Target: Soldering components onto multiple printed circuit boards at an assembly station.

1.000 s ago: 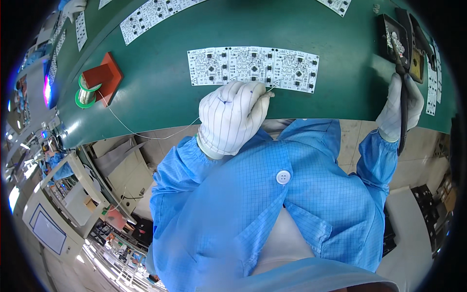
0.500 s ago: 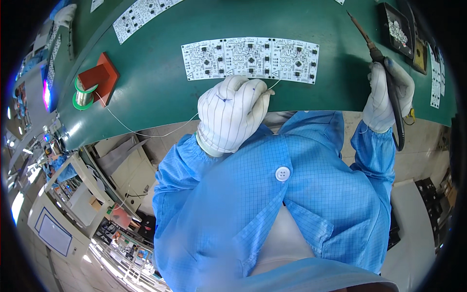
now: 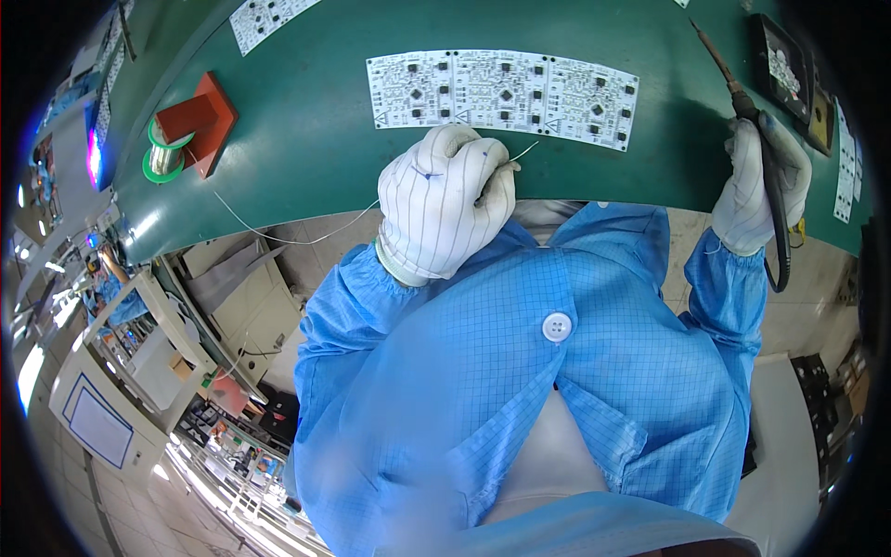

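Note:
My left hand, in a white striped glove, is closed in a pinch on a thin solder wire. The wire's short free tip sticks out past the fingertips, just below a white circuit board panel of three joined sections with small black chips. My right hand, also gloved, grips a soldering iron by its dark handle. The iron's tip points up and left, away from the panel, over the mat. To the left, a solder spool with green rims sits on a red-brown stand.
The green work surface curves along its near edge. At far right lie a black tray of small pale parts and another white board strip. More boards lie at the upper left. Equipment and shelving fill the lower left.
The view has shifted slightly, so the panel and the right hand with the iron appear farther right. Both grips look the same. The wire near the spool has become harder to see.

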